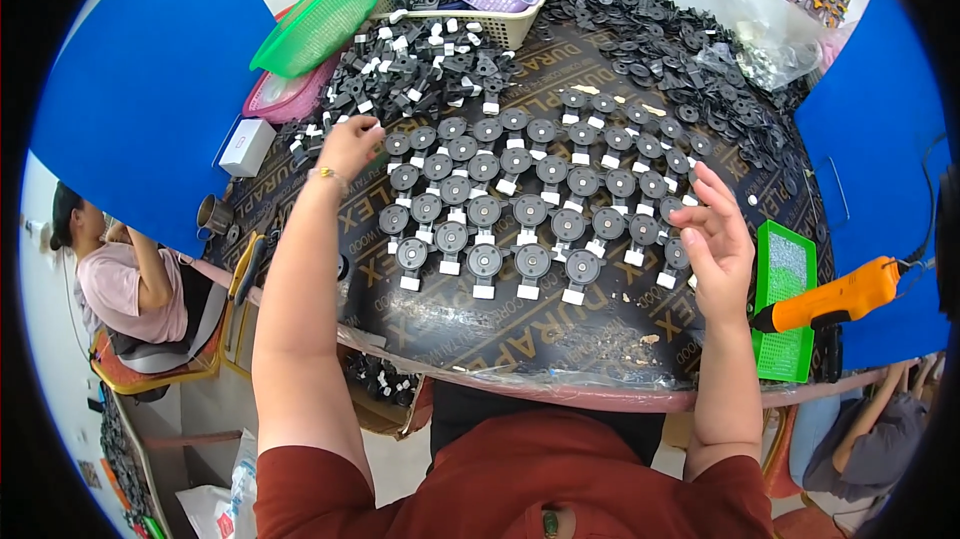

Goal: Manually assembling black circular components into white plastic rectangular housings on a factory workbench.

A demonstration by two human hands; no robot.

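Note:
Rows of round black parts [484,211] with white end blocks are laid out over the dark printed tabletop [440,324]. My left hand [348,147] is at the upper left of these rows, beside a heap of black parts with white blocks [400,69]. Its fingers are bent together near a small white bit; what they hold, if anything, is too small to make out. Over the right end of the rows is my right hand [716,239], its fingers curved and apart with nothing seen between them.
An orange electric screwdriver [835,297] lies over a green tray [785,354] at the right. Black discs [650,49] are heaped at the back. Baskets, including a green one [320,19], stand back left near a white box [247,147] and metal mug [214,216]. Blue panels [150,69] flank the table.

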